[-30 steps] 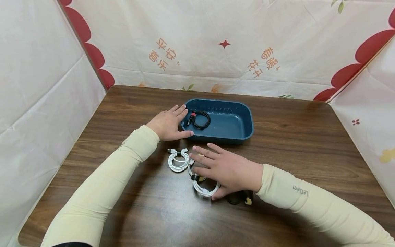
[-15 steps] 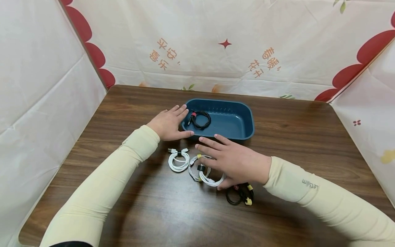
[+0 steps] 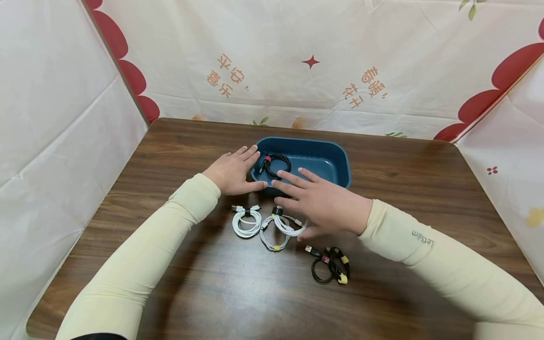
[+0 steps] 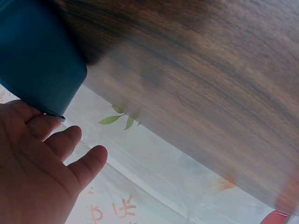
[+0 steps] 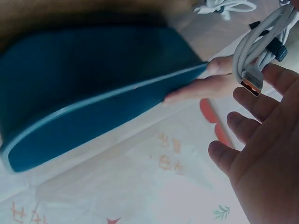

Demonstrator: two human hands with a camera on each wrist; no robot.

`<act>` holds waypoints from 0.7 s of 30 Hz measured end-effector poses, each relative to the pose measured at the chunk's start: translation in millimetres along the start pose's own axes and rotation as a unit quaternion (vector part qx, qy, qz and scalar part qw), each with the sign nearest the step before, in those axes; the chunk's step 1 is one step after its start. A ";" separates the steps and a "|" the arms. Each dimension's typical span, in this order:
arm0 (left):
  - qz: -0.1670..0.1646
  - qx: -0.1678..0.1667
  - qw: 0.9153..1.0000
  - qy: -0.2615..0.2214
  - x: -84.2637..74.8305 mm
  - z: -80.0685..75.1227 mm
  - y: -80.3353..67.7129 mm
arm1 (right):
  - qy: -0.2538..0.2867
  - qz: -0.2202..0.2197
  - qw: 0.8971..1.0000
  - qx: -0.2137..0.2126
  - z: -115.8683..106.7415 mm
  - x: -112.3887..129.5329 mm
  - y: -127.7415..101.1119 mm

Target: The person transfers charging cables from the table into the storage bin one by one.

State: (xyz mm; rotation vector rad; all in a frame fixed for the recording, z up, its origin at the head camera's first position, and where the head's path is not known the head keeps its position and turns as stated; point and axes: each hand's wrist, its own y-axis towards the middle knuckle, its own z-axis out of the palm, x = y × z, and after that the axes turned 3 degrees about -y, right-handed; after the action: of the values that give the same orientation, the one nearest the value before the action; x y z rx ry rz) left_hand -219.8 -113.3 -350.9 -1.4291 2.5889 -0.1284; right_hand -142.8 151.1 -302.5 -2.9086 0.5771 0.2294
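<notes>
My right hand (image 3: 325,203) pinches a coiled white cable (image 3: 289,231) with a black strap, just in front of the blue bin (image 3: 349,172). In the right wrist view this cable (image 5: 254,46) hangs by the thumb side with its USB plug showing; the other fingers are spread. My left hand (image 3: 233,174) rests against the bin's left end, fingers spread and fairly straight, thumb at the near rim. Inside the bin lies a coiled black cable (image 3: 267,159) with a red band. The left wrist view shows the left fingers (image 4: 64,140) at the bin's rim.
On the table, a white coiled cable (image 3: 246,233) with a black tie lies left of centre. Another white cable (image 3: 276,248) with yellow bands lies beside it, below the held one. Black cables (image 3: 333,271) with yellow and red bands lie nearer, to the right.
My right hand has moved away from me toward the bin, carrying the white cable, and its fingertips now overlap the near rim. The black cables came into fuller view. My left hand stays put.
</notes>
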 end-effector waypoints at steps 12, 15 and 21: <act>-0.004 0.003 1.000 -0.012 0.1 -0.8 -1.2 | 0.020 0.046 0.998 0.024 0.9 -40.9 4.4; -0.005 0.004 1.000 -0.009 0.5 -0.8 -1.0 | 0.024 0.063 0.997 0.035 1.4 -50.5 4.8; -0.002 0.001 1.000 -0.009 0.4 -0.5 -0.5 | 0.036 0.097 0.993 0.050 2.0 -65.7 7.6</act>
State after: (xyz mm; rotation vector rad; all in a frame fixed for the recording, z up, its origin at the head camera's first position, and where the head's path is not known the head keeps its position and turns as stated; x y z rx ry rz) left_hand -219.7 -113.9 -350.4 -1.4283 2.5701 -0.1178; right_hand -206.0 168.5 -293.4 -2.7736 0.8575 0.1164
